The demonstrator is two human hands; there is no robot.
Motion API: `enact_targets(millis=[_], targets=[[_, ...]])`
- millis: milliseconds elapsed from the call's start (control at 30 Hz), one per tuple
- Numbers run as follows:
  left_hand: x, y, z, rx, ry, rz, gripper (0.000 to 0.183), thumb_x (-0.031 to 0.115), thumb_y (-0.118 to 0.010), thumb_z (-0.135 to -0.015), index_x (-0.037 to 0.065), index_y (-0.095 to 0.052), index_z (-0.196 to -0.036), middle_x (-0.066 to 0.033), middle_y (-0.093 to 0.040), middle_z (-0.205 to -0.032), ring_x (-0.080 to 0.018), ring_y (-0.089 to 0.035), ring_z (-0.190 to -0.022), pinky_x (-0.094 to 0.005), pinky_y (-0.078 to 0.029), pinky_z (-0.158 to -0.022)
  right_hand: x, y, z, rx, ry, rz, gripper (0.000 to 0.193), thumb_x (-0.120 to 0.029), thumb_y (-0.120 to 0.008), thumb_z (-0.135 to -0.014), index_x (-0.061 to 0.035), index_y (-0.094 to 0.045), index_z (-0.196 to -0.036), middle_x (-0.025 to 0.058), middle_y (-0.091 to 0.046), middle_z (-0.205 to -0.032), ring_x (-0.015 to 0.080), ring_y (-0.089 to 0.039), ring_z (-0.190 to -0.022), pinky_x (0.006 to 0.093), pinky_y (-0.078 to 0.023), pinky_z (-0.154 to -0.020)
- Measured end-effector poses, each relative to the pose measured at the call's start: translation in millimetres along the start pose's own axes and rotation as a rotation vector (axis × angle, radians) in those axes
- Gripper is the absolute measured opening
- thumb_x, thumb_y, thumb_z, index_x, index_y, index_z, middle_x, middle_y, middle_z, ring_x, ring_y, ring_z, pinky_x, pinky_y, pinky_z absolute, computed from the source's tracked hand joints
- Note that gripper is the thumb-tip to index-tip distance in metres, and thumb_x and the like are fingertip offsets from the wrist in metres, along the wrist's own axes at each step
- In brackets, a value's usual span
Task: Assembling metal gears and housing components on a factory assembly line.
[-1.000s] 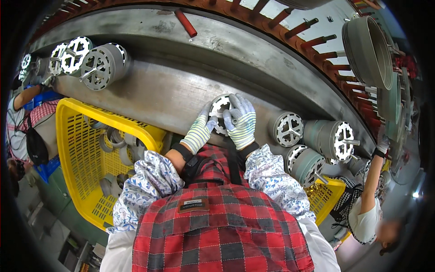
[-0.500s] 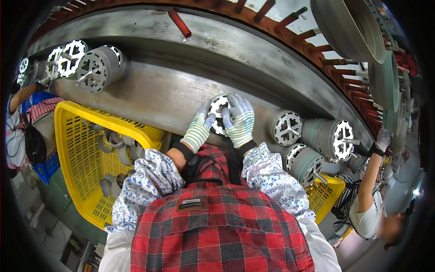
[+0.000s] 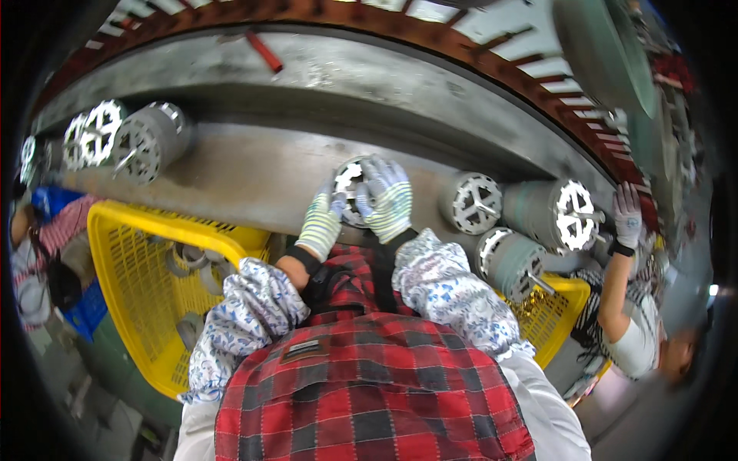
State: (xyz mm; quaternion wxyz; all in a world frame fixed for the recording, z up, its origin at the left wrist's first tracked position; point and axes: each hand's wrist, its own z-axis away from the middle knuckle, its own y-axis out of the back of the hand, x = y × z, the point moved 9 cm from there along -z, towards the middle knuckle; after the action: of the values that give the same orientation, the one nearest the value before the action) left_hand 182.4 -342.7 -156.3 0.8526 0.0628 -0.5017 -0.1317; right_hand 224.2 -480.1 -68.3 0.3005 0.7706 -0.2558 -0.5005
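In the middle of the bench, a slotted metal disc (image 3: 350,178) sits between my two striped gloved hands, close to my body. My left hand (image 3: 321,221) curls against its left side, thumb toward the middle. My right hand (image 3: 387,201) lies across the disc's right part with bent fingers, covering much of it. Whatever is under the fingers is hidden. To the right are similar spoked discs capping grey cylinders: a smaller cylinder (image 3: 474,203), a larger one (image 3: 538,211) and a greenish one (image 3: 513,265) with a rod jutting out.
More disc-ended cylinders (image 3: 154,138) stand at the left of the metal bench (image 3: 261,165). A yellow basket (image 3: 123,300) with metal rings is at my left, another yellow basket (image 3: 569,300) at my right. A red rod (image 3: 264,52) lies on the far ledge. A co-worker's gloved hand (image 3: 627,215) is at right.
The view has shifted, so the bench items sit differently in it. My hands stay at the disc, the right one slightly turned over it. The co-worker's hand at right has opened flat.
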Motion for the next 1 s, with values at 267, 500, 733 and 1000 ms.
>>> enact_targets(millis=[267, 500, 733, 1000], targets=[[7.3, -12.8, 0.4, -0.129, 0.018, 0.347, 0.052, 0.019, -0.051, -0.096, 0.001, -0.034, -0.142, -0.0088, -0.051, -0.127, -0.0184, -0.05, -0.112, -0.0302, -0.043, -0.094, 6.1, 4.1, 5.6, -0.17, 0.02, 0.099, 0.043, -0.029, -0.06, -0.076, -0.0012, -0.06, -0.109, 0.0176, -0.057, -0.12, 0.0356, -0.05, -0.114, 0.049, -0.034, -0.102], [58.0, 44.1, 32.0, -0.076, -0.052, 0.392, 0.053, 0.031, -0.053, -0.096, 0.002, -0.038, -0.138, -0.012, -0.049, -0.132, -0.019, -0.053, -0.111, -0.0325, -0.043, -0.097, -70.8, 220.7, -10.6, 0.338, 0.125, -0.072, 0.026, -0.028, -0.066, -0.069, -0.0092, -0.056, -0.084, 0.0164, -0.059, -0.109, 0.0377, -0.055, -0.104, 0.052, -0.039, -0.094], [51.6, 88.3, 44.4, 0.036, -0.042, 0.375, 0.051, 0.032, -0.054, -0.095, 0.004, -0.042, -0.136, -0.0135, -0.052, -0.129, -0.0204, -0.054, -0.111, -0.0358, -0.042, -0.099, 22.9, 463.0, 99.0, 0.947, -0.358, 0.148, 0.016, -0.013, -0.064, -0.073, -0.0037, -0.062, -0.086, 0.012, -0.062, -0.092, 0.0226, -0.059, -0.081, 0.0329, -0.047, -0.071], [49.1, 90.2, 46.1, 0.111, -0.036, 0.372, 0.05, 0.032, -0.056, -0.095, 0.004, -0.044, -0.134, -0.0099, -0.055, -0.125, -0.0186, -0.055, -0.107, -0.0342, -0.043, -0.097, 256.7, 503.4, 207.6, 0.929, -1.018, 0.152, 0.043, -0.042, -0.059, -0.089, -0.0011, -0.065, -0.075, 0.0107, -0.064, -0.067, 0.0197, -0.057, -0.06, 0.0349, -0.045, -0.065]])
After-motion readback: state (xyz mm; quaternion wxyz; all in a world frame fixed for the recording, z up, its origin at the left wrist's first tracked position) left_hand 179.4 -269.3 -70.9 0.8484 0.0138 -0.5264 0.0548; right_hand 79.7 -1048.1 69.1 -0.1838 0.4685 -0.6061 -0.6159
